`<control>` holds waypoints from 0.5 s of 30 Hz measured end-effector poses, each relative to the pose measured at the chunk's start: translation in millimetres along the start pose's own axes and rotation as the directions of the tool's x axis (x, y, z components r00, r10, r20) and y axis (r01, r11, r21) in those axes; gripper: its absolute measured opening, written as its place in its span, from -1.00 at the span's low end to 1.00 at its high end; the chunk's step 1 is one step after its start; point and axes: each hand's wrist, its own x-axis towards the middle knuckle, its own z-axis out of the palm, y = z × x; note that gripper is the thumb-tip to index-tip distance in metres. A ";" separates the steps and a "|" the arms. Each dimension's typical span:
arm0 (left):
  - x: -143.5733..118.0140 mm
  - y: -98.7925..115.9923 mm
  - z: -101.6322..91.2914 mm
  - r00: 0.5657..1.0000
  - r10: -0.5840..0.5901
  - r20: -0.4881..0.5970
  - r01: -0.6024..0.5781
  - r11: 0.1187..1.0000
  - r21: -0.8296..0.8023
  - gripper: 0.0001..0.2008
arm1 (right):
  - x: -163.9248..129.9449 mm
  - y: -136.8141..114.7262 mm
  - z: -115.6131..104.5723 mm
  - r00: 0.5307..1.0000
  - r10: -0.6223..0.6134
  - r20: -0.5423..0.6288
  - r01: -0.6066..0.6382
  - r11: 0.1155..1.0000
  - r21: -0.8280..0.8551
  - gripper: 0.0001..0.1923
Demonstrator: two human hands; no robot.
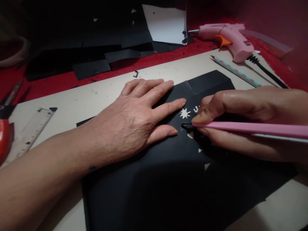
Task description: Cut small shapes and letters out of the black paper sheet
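Note:
Flat on a sheet of black paper [149, 186] lies my left hand [137, 118], palm down with its fingers spread. My right hand [223, 112] pinches a pink craft knife [252, 127] close to its dark tip. That tip touches the black paper beside a small outlined triangle, just right of my left thumb. Cut-out shapes show pale through the paper: a star-like burst [185, 113], a curved mark and several small triangles. Part of the cut-outs is hidden under my right hand.
A pink glue gun [226, 37] with an orange trigger and a blue pencil [235, 71] lie at the back right. At left are a clear ruler [33, 131] and red-handled scissors [4, 134]. Black paper pieces [91, 68] and a white sheet [166, 24] lie on red cloth behind.

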 end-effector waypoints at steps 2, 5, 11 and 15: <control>0.2 0.1 -0.3 1.000 0.009 -0.002 -0.009 1.000 0.007 -0.37 | 1.7 0.8 1.9 1.000 0.017 0.008 -0.018 0.999 0.033 -0.87; 0.2 0.8 -1.5 1.000 0.010 0.014 -0.010 1.000 0.016 -0.37 | 1.9 0.6 2.0 0.998 0.059 -0.002 -0.059 0.995 0.077 -0.90; 0.0 1.1 -3.0 0.999 -0.010 0.034 0.010 1.000 0.018 -0.36 | 1.5 -2.9 -2.7 0.994 0.107 -0.003 -0.106 0.983 0.153 -0.90; 0.3 0.9 -3.2 0.999 -0.004 0.040 0.003 1.000 0.019 -0.36 | 2.3 -0.9 -1.6 0.993 0.120 -0.024 -0.115 0.981 0.158 -0.91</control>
